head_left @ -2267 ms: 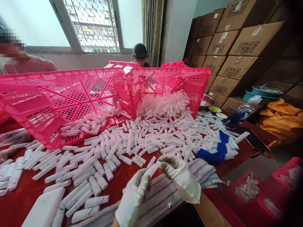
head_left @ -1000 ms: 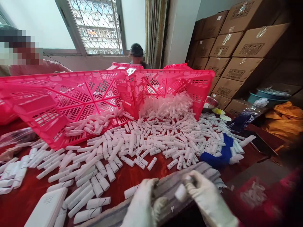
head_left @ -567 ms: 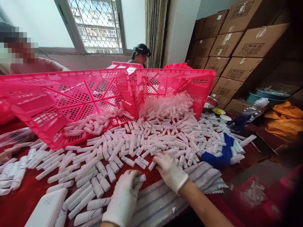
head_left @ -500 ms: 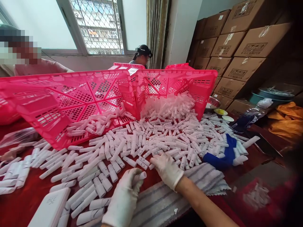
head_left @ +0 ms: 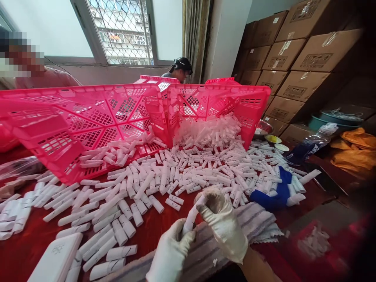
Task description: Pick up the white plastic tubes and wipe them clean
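My left hand (head_left: 173,250), in a white glove, is closed around the lower end of a white tube (head_left: 191,217). The tube stands tilted above a grey striped towel (head_left: 164,260). My right hand (head_left: 220,223), gloved as well, has its thumb and fingers curled around the tube's upper end. Whether anything else is between the right fingers is hidden. Just beyond my hands, loose short white tubes (head_left: 174,204) with dark marks lie on the red table (head_left: 141,241). Longer white tubes (head_left: 101,244) lie to the left of my hands.
Two pink crates (head_left: 73,156) lie on their sides at the back, spilling white tubes. A white power bank (head_left: 55,256) is at front left. At right are a blue cloth (head_left: 268,199), a bottle (head_left: 311,145) and stacked cartons (head_left: 308,86). Two people are beyond the crates.
My right hand has left the loose tubes and come back to the tube in my left hand, gripping its upper end. My left hand has moved right and turned the tube more upright.
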The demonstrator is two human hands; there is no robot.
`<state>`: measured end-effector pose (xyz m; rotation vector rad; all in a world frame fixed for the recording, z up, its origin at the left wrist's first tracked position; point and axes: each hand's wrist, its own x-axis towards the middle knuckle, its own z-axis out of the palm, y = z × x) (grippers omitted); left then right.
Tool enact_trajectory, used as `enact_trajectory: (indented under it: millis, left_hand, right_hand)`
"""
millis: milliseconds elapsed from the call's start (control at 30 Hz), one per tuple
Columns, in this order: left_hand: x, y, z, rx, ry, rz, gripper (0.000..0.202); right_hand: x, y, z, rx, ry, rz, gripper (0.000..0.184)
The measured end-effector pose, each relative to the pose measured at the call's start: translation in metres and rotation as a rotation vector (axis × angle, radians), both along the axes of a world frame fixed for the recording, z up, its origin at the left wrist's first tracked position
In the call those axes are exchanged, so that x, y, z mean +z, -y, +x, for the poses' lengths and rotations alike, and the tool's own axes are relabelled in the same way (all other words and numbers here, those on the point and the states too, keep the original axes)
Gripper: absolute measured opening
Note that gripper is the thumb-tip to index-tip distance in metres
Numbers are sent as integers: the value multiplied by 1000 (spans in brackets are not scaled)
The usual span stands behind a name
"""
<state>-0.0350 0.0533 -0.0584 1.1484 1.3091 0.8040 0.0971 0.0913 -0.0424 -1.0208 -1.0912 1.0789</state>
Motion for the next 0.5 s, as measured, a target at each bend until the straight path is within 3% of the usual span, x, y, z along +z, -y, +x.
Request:
enact_trajectory:
  millis: [133,333,500]
  left_hand:
    - [3,1,-2,-21,43,-28,42]
    - [8,2,-1,-11,-137,87,37]
    - [5,1,0,-123,-7,4,44]
  right_hand:
    - [-2,4,6,5,97,-119,10]
    - [4,8,12,155,146,-118,18]
    - [11,2,18,286,198,-245,30]
